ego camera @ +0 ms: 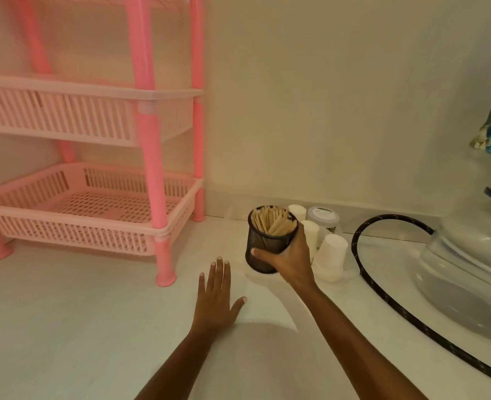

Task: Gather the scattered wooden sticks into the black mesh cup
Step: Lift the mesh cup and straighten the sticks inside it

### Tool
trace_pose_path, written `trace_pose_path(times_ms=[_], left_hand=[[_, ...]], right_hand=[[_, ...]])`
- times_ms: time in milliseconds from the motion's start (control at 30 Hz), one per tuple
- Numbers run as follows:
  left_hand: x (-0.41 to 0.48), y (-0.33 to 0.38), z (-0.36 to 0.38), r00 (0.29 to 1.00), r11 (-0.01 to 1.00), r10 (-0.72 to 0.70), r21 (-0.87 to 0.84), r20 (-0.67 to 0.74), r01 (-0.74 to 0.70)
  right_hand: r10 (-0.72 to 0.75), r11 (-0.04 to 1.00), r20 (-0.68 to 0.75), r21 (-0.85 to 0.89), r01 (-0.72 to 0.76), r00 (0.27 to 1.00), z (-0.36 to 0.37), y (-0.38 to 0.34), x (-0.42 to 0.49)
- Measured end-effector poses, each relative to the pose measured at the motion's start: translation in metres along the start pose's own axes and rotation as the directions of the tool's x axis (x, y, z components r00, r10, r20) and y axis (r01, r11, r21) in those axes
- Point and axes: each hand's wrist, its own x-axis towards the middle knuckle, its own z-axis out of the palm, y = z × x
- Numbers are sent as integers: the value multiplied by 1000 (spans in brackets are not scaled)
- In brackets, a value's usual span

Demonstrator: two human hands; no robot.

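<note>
The black mesh cup [264,243] is held just above the white floor, tilted a little toward me. Several pale wooden sticks [273,222] stand packed inside it. My right hand [289,259] is wrapped around the cup's right side and lower wall. My left hand [217,295] lies flat on the floor to the left of the cup, palm down, fingers spread, holding nothing. No loose sticks show on the floor.
A pink plastic rack [88,209] with slatted trays stands at the left, one leg [165,277] close to my left hand. White paper cups [331,255] and a lidded jar [323,217] sit behind the cup. A black hose [362,272] curves past a clear water bottle [469,284] at right.
</note>
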Motion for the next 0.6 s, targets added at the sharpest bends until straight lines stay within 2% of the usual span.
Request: trace_pose_path(times_ms=[267, 600], left_hand=[[5, -9, 14, 997, 998, -43, -31, 60, 45], [5, -11, 19, 995, 999, -45, 35, 93, 42]], right_hand=[[32, 998, -127, -58, -39, 991, 41, 8, 45], [241, 949, -18, -207, -240, 970, 81, 35, 56]])
